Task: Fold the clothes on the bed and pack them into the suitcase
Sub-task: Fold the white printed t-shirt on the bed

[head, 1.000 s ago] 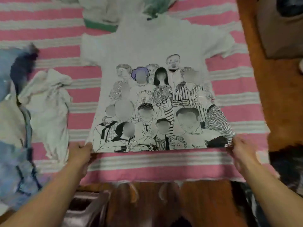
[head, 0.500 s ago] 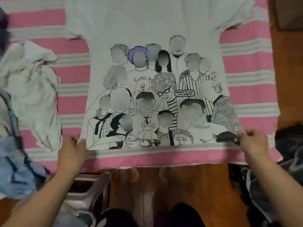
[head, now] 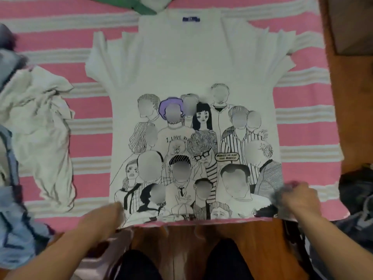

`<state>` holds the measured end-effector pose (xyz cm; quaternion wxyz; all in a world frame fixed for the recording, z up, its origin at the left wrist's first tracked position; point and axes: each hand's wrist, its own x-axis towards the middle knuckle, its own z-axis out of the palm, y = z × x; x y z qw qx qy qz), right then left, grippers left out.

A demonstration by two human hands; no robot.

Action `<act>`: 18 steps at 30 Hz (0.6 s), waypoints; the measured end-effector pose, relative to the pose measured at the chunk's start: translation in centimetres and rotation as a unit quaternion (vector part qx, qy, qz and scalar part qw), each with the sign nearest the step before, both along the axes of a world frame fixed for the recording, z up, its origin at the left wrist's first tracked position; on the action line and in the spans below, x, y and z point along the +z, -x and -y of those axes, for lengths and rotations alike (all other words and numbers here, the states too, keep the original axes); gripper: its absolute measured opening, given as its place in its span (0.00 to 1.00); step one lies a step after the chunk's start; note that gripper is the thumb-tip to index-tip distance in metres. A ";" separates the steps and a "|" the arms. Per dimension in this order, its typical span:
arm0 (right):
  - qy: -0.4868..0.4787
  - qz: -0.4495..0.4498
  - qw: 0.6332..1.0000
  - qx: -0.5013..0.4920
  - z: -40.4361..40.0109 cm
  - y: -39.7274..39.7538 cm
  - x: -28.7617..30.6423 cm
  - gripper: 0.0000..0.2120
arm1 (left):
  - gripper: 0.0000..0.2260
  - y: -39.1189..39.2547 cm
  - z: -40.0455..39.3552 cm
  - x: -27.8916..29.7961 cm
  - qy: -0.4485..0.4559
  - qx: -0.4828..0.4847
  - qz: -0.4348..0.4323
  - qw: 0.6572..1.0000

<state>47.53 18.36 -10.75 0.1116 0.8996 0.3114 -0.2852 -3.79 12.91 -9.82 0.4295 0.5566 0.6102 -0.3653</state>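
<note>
A white T-shirt (head: 181,63) with a black line drawing of a crowd lies flat, front up, on the pink and white striped bed cover (head: 302,122), collar away from me. My left hand (head: 103,218) holds the shirt's bottom left corner at the bed's near edge. My right hand (head: 298,199) pinches the bottom right corner of the hem; it is blurred. No suitcase can be told for sure in this view.
A crumpled cream garment (head: 42,128) lies left of the shirt. Blue denim clothes (head: 14,219) pile at the far left. A green-edged garment (head: 133,5) lies above the collar. Dark clothes (head: 355,186) sit at the right over wooden floor (head: 353,118). My knees are below.
The shirt has been drawn toward me, so its hem now reaches the bed's near edge. Both hands stayed on the bottom corners. The camera has moved closer.
</note>
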 end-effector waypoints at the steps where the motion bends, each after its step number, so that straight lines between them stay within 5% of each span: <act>1: -0.035 0.009 0.999 0.025 -2.2 -0.3 -0.2 0.13 | 0.02 -0.5 -2.6 0.3 0.032 -0.022 0.012 0.999; 4: -0.128 -0.011 0.982 0.136 -11.7 2.7 3.2 0.05 | 0.06 -2.2 -12.0 0.6 -0.045 -0.054 0.033 0.997; 7: -0.160 -0.034 0.971 0.175 -21.1 4.1 4.0 0.09 | 0.10 -5.4 -21.2 1.2 -0.254 0.059 0.090 0.961; 10: -0.183 -0.048 0.968 0.166 -28.3 3.8 3.8 0.16 | 0.07 -10.3 -28.1 1.0 -0.330 0.147 0.170 0.917; 13: -0.189 -0.031 0.970 0.148 -32.6 2.2 2.7 0.21 | 0.09 -14.2 -32.6 -2.5 -0.336 0.002 0.153 0.929; 17: -0.215 0.008 0.968 0.128 -37.3 -0.2 -1.0 0.11 | 0.21 -18.6 -39.2 -7.9 -0.478 -0.158 0.147 0.852; 18: -0.219 0.017 0.968 0.119 -38.2 -0.4 -2.0 0.11 | 0.25 -19.8 -40.9 -8.5 -0.476 -0.168 0.121 0.855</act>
